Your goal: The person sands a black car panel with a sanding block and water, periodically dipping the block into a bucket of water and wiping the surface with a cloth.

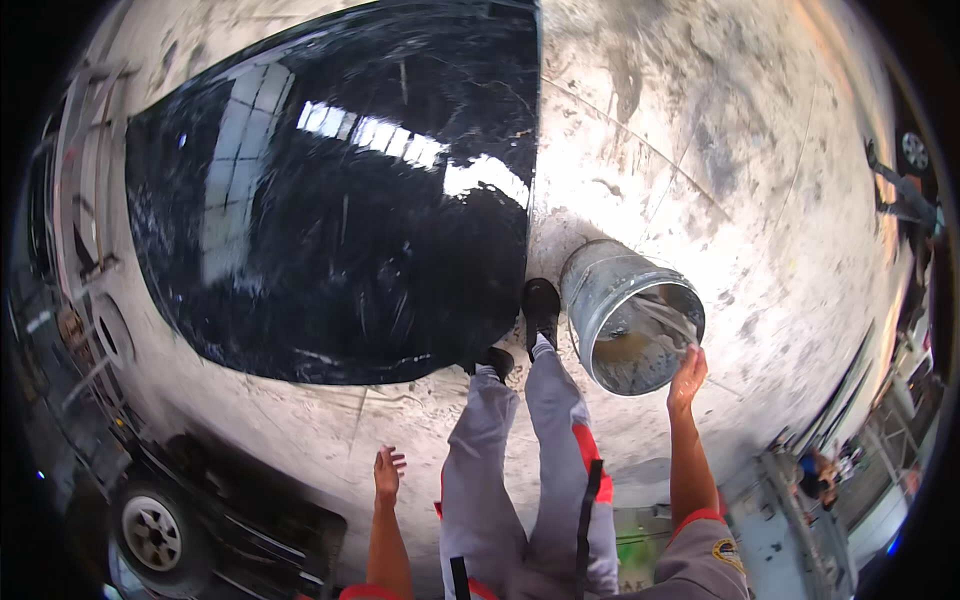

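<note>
My right hand (687,379) is at the near right rim of a grey metal bucket (612,270), its fingers close together and seemingly gripping the edge. The bucket's opening faces me. Inside are murky brownish liquid (625,347) and a pale grey, streaky thing (662,318) reaching toward my fingertips; whether it is cloth or something else I cannot tell. My left hand (388,471) hangs beside my left leg, holding nothing, with its fingers apart and slightly bent. Ahead of my shoes lies a large glossy black sheet (340,230) with a rounded near edge, reflecting bright windows.
The pale, stained floor (720,180) runs right of the sheet. A dark vehicle frame with a wheel (152,533) stands at the lower left, and a loose tyre (113,328) lies above it. A person's legs (905,195) show at the far right. Long bars (845,395) lie at the right.
</note>
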### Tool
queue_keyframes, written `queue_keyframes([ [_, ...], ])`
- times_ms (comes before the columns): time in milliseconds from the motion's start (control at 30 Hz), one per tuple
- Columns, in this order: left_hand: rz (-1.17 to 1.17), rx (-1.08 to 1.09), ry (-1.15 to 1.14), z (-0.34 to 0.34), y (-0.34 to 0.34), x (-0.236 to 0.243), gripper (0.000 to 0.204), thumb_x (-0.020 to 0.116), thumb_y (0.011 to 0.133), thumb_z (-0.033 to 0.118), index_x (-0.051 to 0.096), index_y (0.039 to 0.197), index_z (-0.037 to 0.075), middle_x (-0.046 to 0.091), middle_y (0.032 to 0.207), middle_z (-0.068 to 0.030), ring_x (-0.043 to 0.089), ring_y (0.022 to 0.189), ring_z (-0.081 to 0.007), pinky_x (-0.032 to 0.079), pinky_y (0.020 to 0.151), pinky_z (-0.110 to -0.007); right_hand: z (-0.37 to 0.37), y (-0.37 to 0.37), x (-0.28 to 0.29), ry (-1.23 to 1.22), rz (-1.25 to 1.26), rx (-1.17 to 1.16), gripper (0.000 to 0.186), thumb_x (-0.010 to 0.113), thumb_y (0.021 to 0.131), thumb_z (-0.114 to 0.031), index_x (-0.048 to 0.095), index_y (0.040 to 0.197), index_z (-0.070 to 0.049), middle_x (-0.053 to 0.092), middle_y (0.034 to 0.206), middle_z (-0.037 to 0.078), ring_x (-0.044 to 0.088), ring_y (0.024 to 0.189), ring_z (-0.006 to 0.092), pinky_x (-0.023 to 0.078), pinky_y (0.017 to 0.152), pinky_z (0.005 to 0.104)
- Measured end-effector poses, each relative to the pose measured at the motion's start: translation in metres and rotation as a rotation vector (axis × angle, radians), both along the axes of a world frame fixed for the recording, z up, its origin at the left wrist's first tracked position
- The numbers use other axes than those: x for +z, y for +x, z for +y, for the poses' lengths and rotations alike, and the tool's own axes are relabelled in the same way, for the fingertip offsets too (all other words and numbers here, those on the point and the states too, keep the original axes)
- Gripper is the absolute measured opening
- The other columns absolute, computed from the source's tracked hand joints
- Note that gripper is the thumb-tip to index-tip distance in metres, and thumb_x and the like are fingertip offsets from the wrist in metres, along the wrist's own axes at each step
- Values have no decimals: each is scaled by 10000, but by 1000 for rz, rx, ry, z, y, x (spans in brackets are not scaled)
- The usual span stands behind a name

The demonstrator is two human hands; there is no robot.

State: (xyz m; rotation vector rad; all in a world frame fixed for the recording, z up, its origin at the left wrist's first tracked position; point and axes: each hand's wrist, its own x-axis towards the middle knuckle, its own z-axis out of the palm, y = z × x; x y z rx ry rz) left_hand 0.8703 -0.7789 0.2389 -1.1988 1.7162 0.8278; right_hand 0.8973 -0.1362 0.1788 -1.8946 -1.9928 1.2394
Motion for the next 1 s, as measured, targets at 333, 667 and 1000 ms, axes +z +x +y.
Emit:
queue_keyframes([
  [333,123,385,142,-51,-5,54,762,305,997,676,462,1394,44,616,1256,-157,613,1088,-293,467,918,-462,-41,-220,177,339,400,347,291,482,1055,-230,528,884,0,491,785,27,435,746,112,395,656,291],
  [667,277,513,115,-36,-82,80,767,308,996,686,431,1425,61,586,1288,-147,572,1165,-288,450,956,-449,-130,-479,60,8,686,431,300,446,1081,-226,465,848,-37,416,772,-27,403,743,63,424,669,246],
  [1000,-233,566,12,30,-14,119,601,313,1031,582,386,1453,161,541,1355,-86,563,1164,-257,439,982,-454,-121,-628,-135,180,329,723,848,743,868,-401,325,1424,84,359,1448,320,354,1371,436,305,1136,452],
])
